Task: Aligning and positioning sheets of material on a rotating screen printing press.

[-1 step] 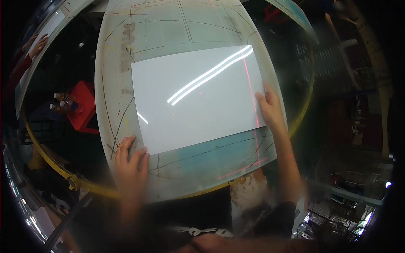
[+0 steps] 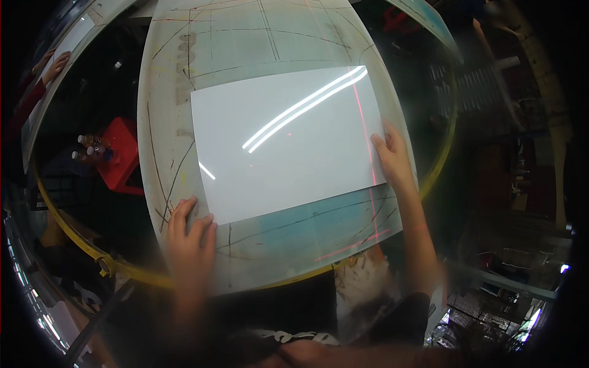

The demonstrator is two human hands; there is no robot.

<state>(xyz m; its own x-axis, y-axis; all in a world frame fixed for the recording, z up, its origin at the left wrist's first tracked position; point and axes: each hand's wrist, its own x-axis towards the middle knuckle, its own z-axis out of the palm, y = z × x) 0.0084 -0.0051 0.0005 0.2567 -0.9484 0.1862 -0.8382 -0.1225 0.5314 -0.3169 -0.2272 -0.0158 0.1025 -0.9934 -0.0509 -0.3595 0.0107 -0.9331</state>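
So the right hand [image 2: 394, 156] has its thumb lying on top of the glossy white rectangular sheet [image 2: 288, 178] at the right short edge, with the fingers just outside that edge; can't tell if they're tucked under in a real pinch or only resting alongside. The left hand [image 2: 191, 236] is loose, fingers spread, a couple of tips right at the near-left corner and nothing closed in it. The sheet sits between the two and mostly beyond the left one, long axis running hand to hand, with the right end angled a bit further from the person (fisheye bends the edges, so don't trust the exact angle). The right hand's further up its side; the left is lower, by the corner. Underneath is a pale green board [image 2: 245, 46] with drawn curves, its length running away from the person, roughly crosswise to the sheet. A thin red line [image 2: 364, 122] crosses the sheet near the right hand
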